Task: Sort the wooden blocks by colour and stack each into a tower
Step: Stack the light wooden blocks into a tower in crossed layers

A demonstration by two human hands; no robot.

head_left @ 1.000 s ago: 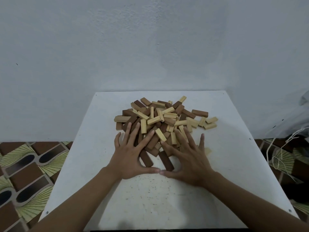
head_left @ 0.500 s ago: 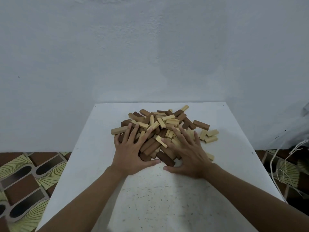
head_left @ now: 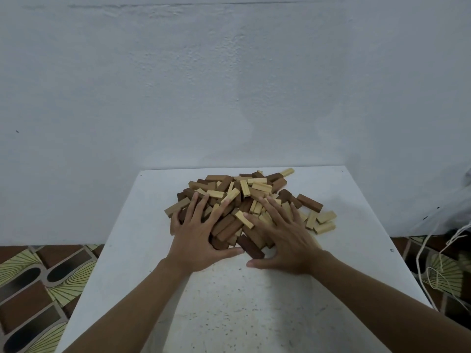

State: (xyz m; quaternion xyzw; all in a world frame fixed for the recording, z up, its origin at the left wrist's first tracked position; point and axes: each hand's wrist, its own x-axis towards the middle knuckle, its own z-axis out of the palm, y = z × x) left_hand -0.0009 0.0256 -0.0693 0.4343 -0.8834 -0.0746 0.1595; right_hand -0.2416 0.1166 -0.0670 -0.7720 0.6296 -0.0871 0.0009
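Your pile of wooden blocks (head_left: 244, 202) looks matt, pale and dark-stained. The white tabletop (head_left: 254, 301) you work on is speckled, scuffed. The wall (head_left: 229, 85) looks rough.

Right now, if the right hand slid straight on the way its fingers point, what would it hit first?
The right hand lies flat on the block pile; its fingers point away and slightly left, so it would likely push into the pale blocks heaped just beyond the fingertips.

Pretty dim, flat bluish light, soft shadows under the forearms on the table (head_left: 254, 314), wide-angle bend at the edges, and everything's a bit soft and smeary.
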